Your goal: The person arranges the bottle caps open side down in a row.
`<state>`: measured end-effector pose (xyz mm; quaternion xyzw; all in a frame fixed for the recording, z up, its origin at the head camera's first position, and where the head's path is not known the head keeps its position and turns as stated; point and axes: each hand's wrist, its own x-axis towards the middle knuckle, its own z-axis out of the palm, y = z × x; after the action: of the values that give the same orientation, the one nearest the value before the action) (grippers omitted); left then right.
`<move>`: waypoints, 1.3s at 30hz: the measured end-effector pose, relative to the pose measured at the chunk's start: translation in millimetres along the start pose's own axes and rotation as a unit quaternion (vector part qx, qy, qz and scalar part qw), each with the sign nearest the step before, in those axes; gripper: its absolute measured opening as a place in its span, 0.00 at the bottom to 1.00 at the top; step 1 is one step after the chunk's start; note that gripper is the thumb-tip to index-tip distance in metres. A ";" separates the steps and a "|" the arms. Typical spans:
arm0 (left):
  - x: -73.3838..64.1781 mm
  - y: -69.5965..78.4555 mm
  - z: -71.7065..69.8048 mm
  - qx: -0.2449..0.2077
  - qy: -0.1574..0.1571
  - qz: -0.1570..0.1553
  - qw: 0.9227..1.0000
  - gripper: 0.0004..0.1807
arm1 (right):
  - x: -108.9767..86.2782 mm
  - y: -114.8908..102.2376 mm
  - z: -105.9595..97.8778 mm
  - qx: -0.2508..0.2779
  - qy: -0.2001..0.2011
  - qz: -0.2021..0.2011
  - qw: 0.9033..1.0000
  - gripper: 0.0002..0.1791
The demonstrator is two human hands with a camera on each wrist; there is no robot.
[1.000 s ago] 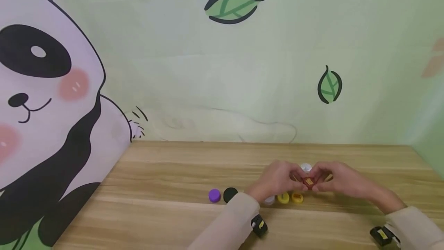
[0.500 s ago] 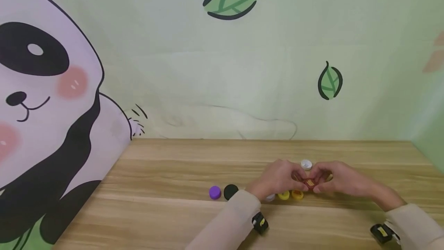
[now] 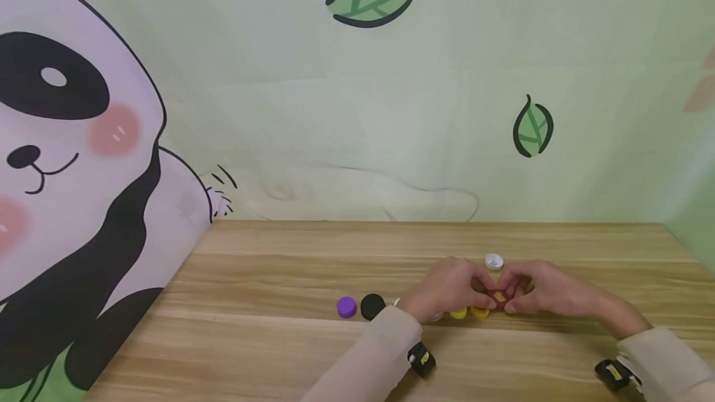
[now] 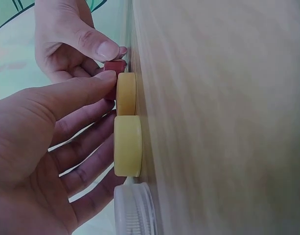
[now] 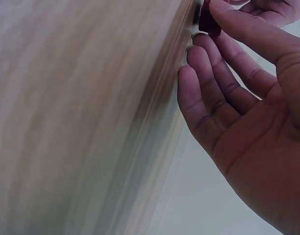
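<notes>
Both hands meet at a small red cap with a yellow mark, low over the wooden table. My left hand pinches its left side between thumb and fingers. From the right, my right hand pinches the same cap, its other fingers loosely bent near the tabletop in the right wrist view. Right beside the red cap stands an orange cap, then a yellow cap and a clear ridged cap, lined up under the left hand. In the head view the left hand and wrist partly cover this row.
Farther left in the row lie a black cap and a purple cap, with a sliver of white next to the left wrist. A white cap lies behind the hands. A printed panda backdrop rises at the table's far edge.
Both hands have brought the red cap slightly nearer the person, level with the row beside the orange cap. The white cap behind them now shows whole. The head view has tilted down a little.
</notes>
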<state>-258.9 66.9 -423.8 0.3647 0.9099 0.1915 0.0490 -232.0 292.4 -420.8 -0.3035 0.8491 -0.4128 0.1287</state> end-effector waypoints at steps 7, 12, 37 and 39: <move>-0.7 2.3 0.7 0.005 0.002 0.000 1.000 0.09 | 0.1 2.5 0.8 -0.007 -0.005 0.006 1.000 0.13; -1.2 2.8 -0.6 0.004 -0.003 0.000 1.000 0.09 | 0.0 3.6 1.2 -0.005 -0.007 0.011 1.000 0.13; 38.4 -11.4 0.5 -0.012 0.066 -0.089 0.994 0.22 | 36.3 11.5 -5.9 -0.119 0.120 0.037 0.985 0.19; 39.8 -12.1 1.0 -0.001 0.067 -0.088 0.994 0.20 | 39.4 11.8 -5.1 -0.127 0.118 0.039 0.984 0.17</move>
<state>-295.5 86.4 -427.4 0.2693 0.9396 0.2114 0.0055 -270.1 276.7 -425.5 -0.2334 0.9151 -0.3288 0.0039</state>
